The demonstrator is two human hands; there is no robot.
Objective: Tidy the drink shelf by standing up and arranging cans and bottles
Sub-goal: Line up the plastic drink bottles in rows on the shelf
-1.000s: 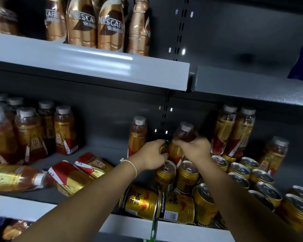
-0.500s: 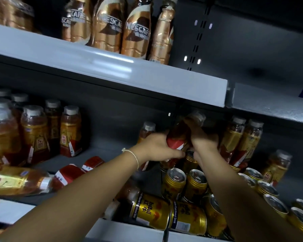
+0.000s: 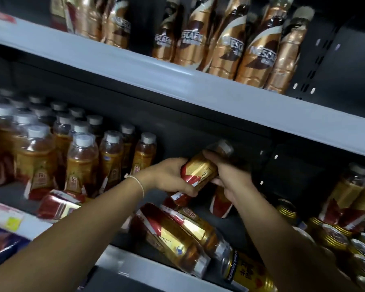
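Note:
A tea bottle (image 3: 200, 171) with a gold and red label hangs tilted above the middle shelf, its white cap (image 3: 224, 146) pointing up and right. My left hand (image 3: 169, 178) grips its lower end. My right hand (image 3: 233, 182) grips its upper part near the neck. Below my hands two more tea bottles (image 3: 171, 237) lie on their sides, and another lying bottle (image 3: 58, 205) is at the left. Behind my right hand a red and white bottle base (image 3: 219, 205) shows; the rest of it is hidden.
Several tea bottles (image 3: 82, 163) stand in rows at the left and a few more (image 3: 350, 194) at the right. Gold cans (image 3: 333, 237) stand at the lower right; one can (image 3: 249, 270) lies at the shelf's front edge. Coffee bottles (image 3: 223, 49) fill the upper shelf (image 3: 177, 83).
Both hands have lifted the tea bottle off the cans and carried it up and left, tilting it. The view has swung left, showing more standing bottles.

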